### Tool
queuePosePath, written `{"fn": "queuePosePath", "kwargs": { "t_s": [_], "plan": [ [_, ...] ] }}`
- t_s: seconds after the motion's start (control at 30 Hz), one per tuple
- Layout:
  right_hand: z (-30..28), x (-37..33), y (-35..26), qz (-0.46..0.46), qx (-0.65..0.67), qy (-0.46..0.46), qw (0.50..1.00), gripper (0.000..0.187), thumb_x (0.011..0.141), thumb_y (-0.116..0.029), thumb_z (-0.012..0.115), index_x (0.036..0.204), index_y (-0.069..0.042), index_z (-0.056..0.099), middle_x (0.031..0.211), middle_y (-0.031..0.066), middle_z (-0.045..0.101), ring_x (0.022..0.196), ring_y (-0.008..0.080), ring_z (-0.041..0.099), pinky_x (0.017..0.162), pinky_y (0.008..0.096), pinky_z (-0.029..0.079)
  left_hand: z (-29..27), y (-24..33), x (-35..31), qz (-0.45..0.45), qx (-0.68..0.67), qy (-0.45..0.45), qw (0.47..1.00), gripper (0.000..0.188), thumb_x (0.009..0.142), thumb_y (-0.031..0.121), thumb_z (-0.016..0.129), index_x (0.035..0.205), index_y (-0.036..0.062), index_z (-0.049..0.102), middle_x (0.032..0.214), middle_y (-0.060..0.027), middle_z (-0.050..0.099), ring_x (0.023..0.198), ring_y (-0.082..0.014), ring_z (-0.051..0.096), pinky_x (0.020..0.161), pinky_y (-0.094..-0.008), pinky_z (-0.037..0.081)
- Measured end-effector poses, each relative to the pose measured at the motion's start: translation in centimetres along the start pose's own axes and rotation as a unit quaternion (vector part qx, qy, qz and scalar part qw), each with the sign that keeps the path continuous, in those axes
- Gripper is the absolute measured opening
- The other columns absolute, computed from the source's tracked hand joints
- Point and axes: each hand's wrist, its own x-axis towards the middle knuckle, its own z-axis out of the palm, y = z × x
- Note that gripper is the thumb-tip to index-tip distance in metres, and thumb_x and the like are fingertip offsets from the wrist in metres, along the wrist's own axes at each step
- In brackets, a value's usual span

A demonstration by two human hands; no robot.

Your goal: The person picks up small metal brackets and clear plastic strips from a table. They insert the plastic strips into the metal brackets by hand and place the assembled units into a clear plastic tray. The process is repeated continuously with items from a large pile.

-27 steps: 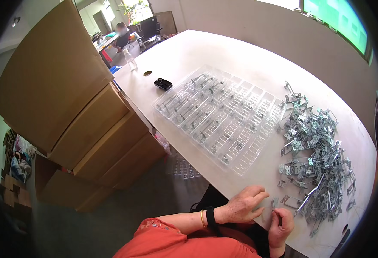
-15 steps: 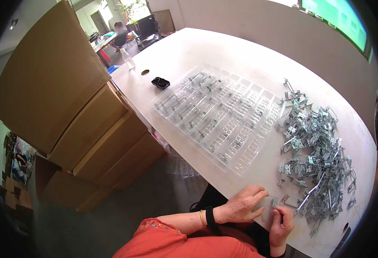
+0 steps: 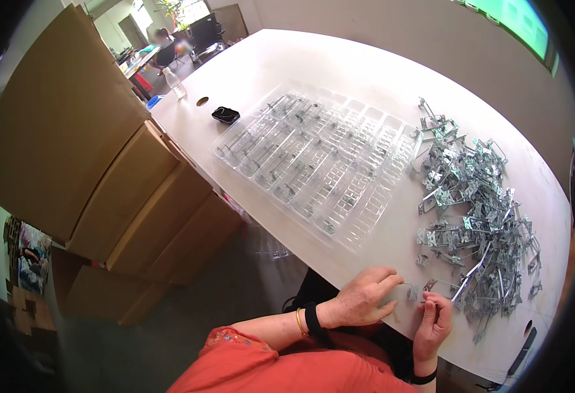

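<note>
My left hand (image 3: 363,298) is over the front edge of the white table, its fingers closed on the wire end of a small silver metal bracket (image 3: 413,293). The bracket's flat plate points toward my right hand (image 3: 433,322). Thumb and forefinger of that hand are pinched together just right of the plate. A tiny dark piece seems to show at their tips, too small to name. Right beside them lies a large heap of similar metal brackets (image 3: 477,209).
A clear plastic compartment tray (image 3: 356,247) with metal parts in several slots lies mid-table. Left of it are a small black tray (image 3: 225,115) and a clear bottle (image 3: 175,84). Stacked cardboard boxes (image 3: 150,196) stand left of the table (image 3: 327,52). A person sits far back.
The view has shifted a little, so the table sits further left and up. My right fingertips have come slightly away from the bracket's plate. My left hand keeps its grip.
</note>
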Motion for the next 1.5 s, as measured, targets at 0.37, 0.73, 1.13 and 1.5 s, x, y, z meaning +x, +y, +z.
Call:
{"fn": "queuePosePath", "kwargs": {
  "t_s": [0.37, 0.73, 1.13, 1.5],
  "plan": [
    [-0.2, 0.9, -0.4, -0.001, -0.047, 0.02, 0.999, 0.016, 0.105, 0.007, 0.065, 0.119, 0.002, 0.072, 0.11, 0.0095, 0.071, 0.087, 0.0146, 0.071, 0.079, 0.0273, 0.057, -0.3, 0.2, 0.6, 0.002, 0.002, 0.016, 1.0, 0.045, 0.082, 0.012, 0.084, 0.125, 0.0036, 0.071, 0.119, -0.0203, 0.068, 0.109, -0.0395, 0.066, 0.095, -0.0454, 0.056],
    [0.5, 1.3, -0.8, -0.03, -0.043, 0.017, 0.998, 0.019, 0.103, 0.003, 0.071, 0.121, 0.0, 0.073, 0.113, 0.0095, 0.073, 0.09, 0.014, 0.073, 0.084, 0.0268, 0.059, -0.7, 0.3, 1.2, 0.023, 0.028, -0.004, 0.999, 0.046, 0.076, 0.007, 0.084, 0.121, 0.0047, 0.073, 0.111, -0.0142, 0.069, 0.098, -0.0328, 0.065, 0.085, -0.0434, 0.054],
    [0.7, 1.6, -0.9, -0.026, -0.086, 0.013, 0.996, 0.019, 0.098, 0.002, 0.077, 0.116, -0.004, 0.075, 0.104, 0.0079, 0.074, 0.087, 0.0167, 0.069, 0.078, 0.0287, 0.056, -0.9, 0.3, 1.4, 0.042, 0.024, -0.016, 0.999, 0.048, 0.073, 0.008, 0.085, 0.12, 0.0075, 0.075, 0.104, -0.0109, 0.069, 0.092, -0.0298, 0.063, 0.083, -0.042, 0.05],
    [0.9, 1.8, -1.2, -0.037, -0.113, 0.017, 0.993, 0.015, 0.097, -0.003, 0.081, 0.109, -0.004, 0.073, 0.099, 0.009, 0.074, 0.085, 0.0212, 0.069, 0.078, 0.0309, 0.055, -0.9, 0.2, 1.5, 0.05, 0.024, -0.015, 0.998, 0.049, 0.072, 0.009, 0.086, 0.12, 0.0077, 0.075, 0.104, -0.0108, 0.069, 0.091, -0.0298, 0.063, 0.083, -0.042, 0.05]
  ]
}}
